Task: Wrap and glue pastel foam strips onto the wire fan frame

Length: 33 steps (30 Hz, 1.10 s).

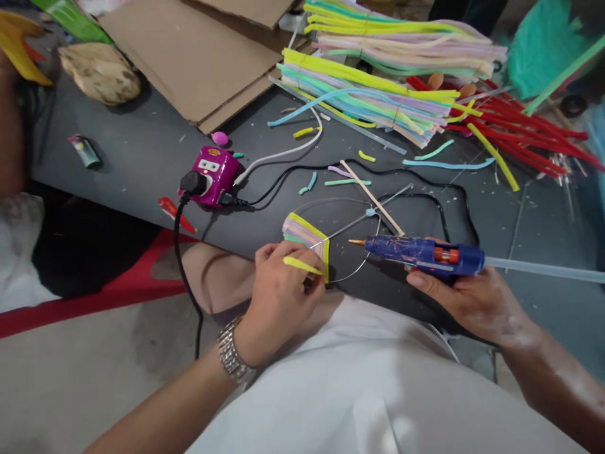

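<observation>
Blue glue gun point(425, 257) in the right hand point(460, 296), striped panel point(305, 232) under the left

From the head camera, a magenta socket block point(215, 173) sits on the grey bench point(142, 154). To its right and nearer the wearer, the left hand point(283, 290) has its fingers curled narrow on the striped panel of fuzzy stems; a yellow strip point(300, 265) lies across them, its attachment hidden. Farther right of the block, the right hand is wrapped round the glue gun, whose nozzle is just beside the panel, apart from it. A clear glue stick point(543, 269) juts from the gun's rear. Right of the block, a wire ring point(358, 270) and a wooden stick point(373, 198) lie beyond the panel. Beyond the block are cardboard sheets point(189, 63); beyond and to its right, bundled fuzzy stems point(368, 110) and loose red ones point(534, 129).
</observation>
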Tool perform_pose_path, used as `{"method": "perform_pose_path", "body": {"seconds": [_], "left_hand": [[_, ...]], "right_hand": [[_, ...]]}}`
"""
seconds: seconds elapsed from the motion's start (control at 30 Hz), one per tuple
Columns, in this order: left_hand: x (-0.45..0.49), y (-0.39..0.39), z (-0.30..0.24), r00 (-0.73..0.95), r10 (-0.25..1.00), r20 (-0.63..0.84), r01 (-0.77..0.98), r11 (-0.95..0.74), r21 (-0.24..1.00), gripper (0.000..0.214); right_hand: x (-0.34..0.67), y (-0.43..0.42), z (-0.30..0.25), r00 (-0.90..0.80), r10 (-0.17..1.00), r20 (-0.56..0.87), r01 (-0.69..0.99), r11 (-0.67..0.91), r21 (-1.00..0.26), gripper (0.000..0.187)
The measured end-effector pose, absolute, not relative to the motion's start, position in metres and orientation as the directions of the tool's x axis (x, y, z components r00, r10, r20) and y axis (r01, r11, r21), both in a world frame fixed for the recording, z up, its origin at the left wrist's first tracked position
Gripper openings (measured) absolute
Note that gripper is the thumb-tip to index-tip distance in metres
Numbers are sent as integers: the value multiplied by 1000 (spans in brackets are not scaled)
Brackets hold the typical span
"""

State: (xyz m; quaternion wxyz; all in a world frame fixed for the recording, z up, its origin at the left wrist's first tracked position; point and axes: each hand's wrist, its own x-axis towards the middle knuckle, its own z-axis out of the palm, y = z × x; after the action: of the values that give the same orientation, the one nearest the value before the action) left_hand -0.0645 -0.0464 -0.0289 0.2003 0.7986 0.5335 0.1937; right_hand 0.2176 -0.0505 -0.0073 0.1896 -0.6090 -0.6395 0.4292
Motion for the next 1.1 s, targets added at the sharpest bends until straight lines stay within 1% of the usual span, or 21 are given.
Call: {"method": "perform_pose_path", "body": {"seconds": [0.1,0.2,0.27,0.33,0.43,0.57,0.73,0.83,0.97,1.1], "left_hand": [[-64,-44,-30,363,929,77,778,-348,524,14],[-64,-42,-31,371,927,52,779,-341,526,13],[-64,-42,-31,371,927,50,781,-340,523,12],[-65,-43,-31,376,925,52,783,-347,516,11],[-67,-43,-30,404,914,37,780,-365,509,10],[-68,-41,-27,430,902,26,775,-384,502,10],[-68,-37,-23,445,894,-59,802,-368,470,12],[-68,-36,-23,454,890,-51,801,-382,462,10],[-68,-35,-23,477,879,-29,791,-414,450,10],[-64,-32,-20,498,864,-71,810,-434,395,11]], "right_hand": [[220,-54,-9,-120,955,-269,595,-148,-790,32],[223,-61,-14,9,956,-293,563,-247,-789,37],[226,-66,-18,87,950,-299,505,-301,-809,38],[229,-70,-20,119,951,-285,421,-308,-853,36],[232,-73,-21,123,957,-262,294,-287,-912,32],[235,-76,-21,171,958,-232,210,-266,-941,29],[237,-78,-23,195,979,-57,121,-81,-989,23],[239,-80,-23,206,979,-1,88,-19,-996,20],[240,-85,-25,215,976,19,68,4,-998,18],[240,-89,-24,230,973,-6,62,-21,-998,19]]}}
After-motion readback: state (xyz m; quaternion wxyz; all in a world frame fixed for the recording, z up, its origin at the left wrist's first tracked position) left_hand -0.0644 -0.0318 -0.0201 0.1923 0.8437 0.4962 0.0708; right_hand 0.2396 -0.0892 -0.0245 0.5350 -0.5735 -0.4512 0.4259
